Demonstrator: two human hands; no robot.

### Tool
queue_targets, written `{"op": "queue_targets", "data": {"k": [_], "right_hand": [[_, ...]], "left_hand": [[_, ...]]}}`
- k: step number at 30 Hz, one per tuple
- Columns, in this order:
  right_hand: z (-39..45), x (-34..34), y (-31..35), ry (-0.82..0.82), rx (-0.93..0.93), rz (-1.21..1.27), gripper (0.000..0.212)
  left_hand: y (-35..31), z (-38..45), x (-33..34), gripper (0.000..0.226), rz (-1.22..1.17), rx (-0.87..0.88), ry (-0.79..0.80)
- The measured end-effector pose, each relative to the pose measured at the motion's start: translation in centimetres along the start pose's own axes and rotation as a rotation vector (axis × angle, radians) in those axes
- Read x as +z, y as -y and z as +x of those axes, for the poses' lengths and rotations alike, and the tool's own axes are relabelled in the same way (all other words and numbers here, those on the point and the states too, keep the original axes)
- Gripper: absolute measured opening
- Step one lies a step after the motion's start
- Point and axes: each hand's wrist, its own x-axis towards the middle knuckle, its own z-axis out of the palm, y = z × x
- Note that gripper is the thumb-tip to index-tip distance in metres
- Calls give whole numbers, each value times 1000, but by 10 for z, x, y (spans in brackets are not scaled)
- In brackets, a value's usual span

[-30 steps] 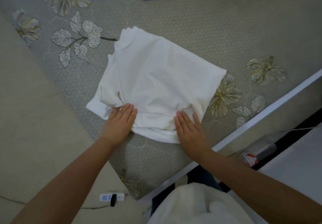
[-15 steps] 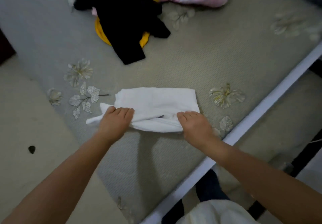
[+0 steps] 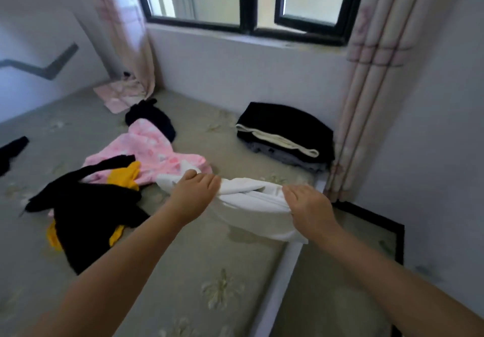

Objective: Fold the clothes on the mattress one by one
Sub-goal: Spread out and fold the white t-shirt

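Observation:
A folded white garment [image 3: 251,205] hangs in the air above the grey flowered mattress [image 3: 199,271]. My left hand [image 3: 195,195] grips its left end and my right hand [image 3: 307,204] grips its right end, fingers curled over the cloth. Ahead, in the far right corner of the mattress, lies a stack of folded clothes [image 3: 285,135], black on top. To the left lie unfolded clothes: a pink garment [image 3: 154,153], a black garment [image 3: 86,211] and a yellow one [image 3: 124,175] under it.
Another dark garment [image 3: 152,116] lies beyond the pink one, and a black piece [image 3: 13,150] at the far left edge. A wall with a window [image 3: 248,3] and curtains [image 3: 374,79] closes the far side. The mattress's white edge [image 3: 282,279] runs along the right.
Both hands have lifted the folded white garment off the mattress and carried it forward. The view has swung up from the mattress to the window wall and the folded stack.

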Motion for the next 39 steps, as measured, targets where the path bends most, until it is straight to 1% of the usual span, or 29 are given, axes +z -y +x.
{"op": "queue_targets", "data": {"k": [3, 6, 8, 9, 10, 11, 12, 14, 17, 19, 23, 27, 31, 33, 34, 35, 36, 37, 38, 39], "right_hand": [[18, -14, -65, -117, 29, -147, 41], [49, -20, -131, -165, 30, -232, 41], [70, -20, -170, -170, 37, -270, 41], [81, -18, -189, -173, 41, -297, 41], [92, -14, -206, -176, 41, -327, 41], [105, -10, -224, -177, 38, -355, 42], [117, -7, -240, -172, 36, -373, 42], [142, -1, -271, -178, 26, -395, 42], [177, 8, -311, -188, 41, -417, 40], [196, 18, -332, -188, 54, -429, 39], [212, 50, -361, -140, 16, -405, 39], [225, 102, -390, -75, -10, -316, 39], [241, 157, -423, 16, 15, -171, 41], [258, 180, -441, 41, 45, -117, 41], [270, 189, -451, 42, 63, -96, 40], [284, 197, -460, 40, 79, -75, 40], [298, 204, -468, 32, 96, -59, 39], [310, 210, -474, 24, 107, -46, 39], [319, 217, -479, 24, 111, -29, 38], [324, 225, -481, 32, 107, -19, 38]], "left_hand": [[-3, 80, 4, 41, 12, 59, -135], [3, 159, 10, 41, 49, 83, -238], [8, 205, 21, 28, 66, 86, -310], [12, 228, 30, 15, 65, 91, -338], [16, 250, 37, 19, 35, 93, -340], [21, 271, 46, 35, 15, 108, -328], [26, 292, 53, 45, -13, 99, -307], [35, 330, 68, 51, -31, 95, -314], [50, 381, 89, 54, -78, 96, -333], [57, 407, 102, 55, -93, 95, -319], [67, 429, 133, 54, -108, 89, -175], [73, 444, 177, 51, -99, 68, -60], [79, 472, 222, 50, -101, 65, 96], [93, 495, 241, 42, -76, 72, 115], [102, 509, 247, 32, -66, 56, 110], [112, 523, 254, 16, -62, 46, 97], [124, 537, 262, 11, -60, 39, 85], [135, 550, 269, 22, -49, 26, 87], [144, 558, 274, 24, -37, 5, 87], [150, 562, 280, 18, -31, -10, 104]]}}
